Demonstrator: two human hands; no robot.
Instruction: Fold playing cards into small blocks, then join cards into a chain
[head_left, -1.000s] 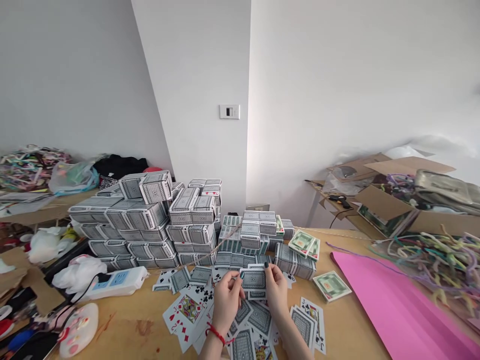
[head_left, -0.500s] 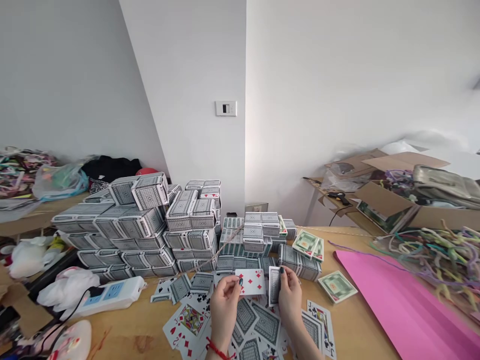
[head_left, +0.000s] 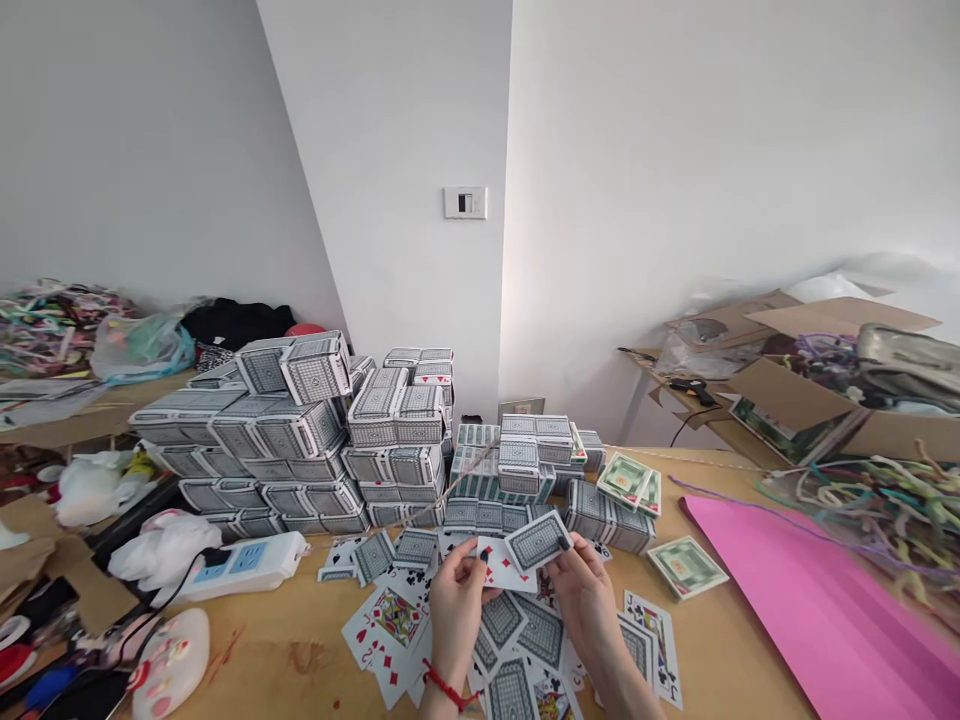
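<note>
Between thumb and fingers, my left hand (head_left: 459, 600) pinches a face-up diamond playing card (head_left: 501, 568). My right hand (head_left: 583, 590) grips a playing card (head_left: 536, 541) with its grey patterned back showing, tilted and overlapping the right part of the diamond card. Below both hands, loose cards (head_left: 540, 635) lie scattered on the wooden table, some face up and some face down. A jack of diamonds (head_left: 397, 615) lies left of my left wrist. Behind the hands rise stacked blocks of grey-backed cards (head_left: 292, 430).
Green card boxes (head_left: 686, 567) and a pink sheet (head_left: 772, 600) lie to the right. A white power strip (head_left: 247, 565) is at the left. Cardboard boxes (head_left: 795, 400) and a tangle of coloured pipe-cleaner-like strands (head_left: 892, 510) occupy the right side.
The card in my right hand has turned from upright to slanted and moved left, now overlapping the diamond card. The whole view has shifted slightly.
</note>
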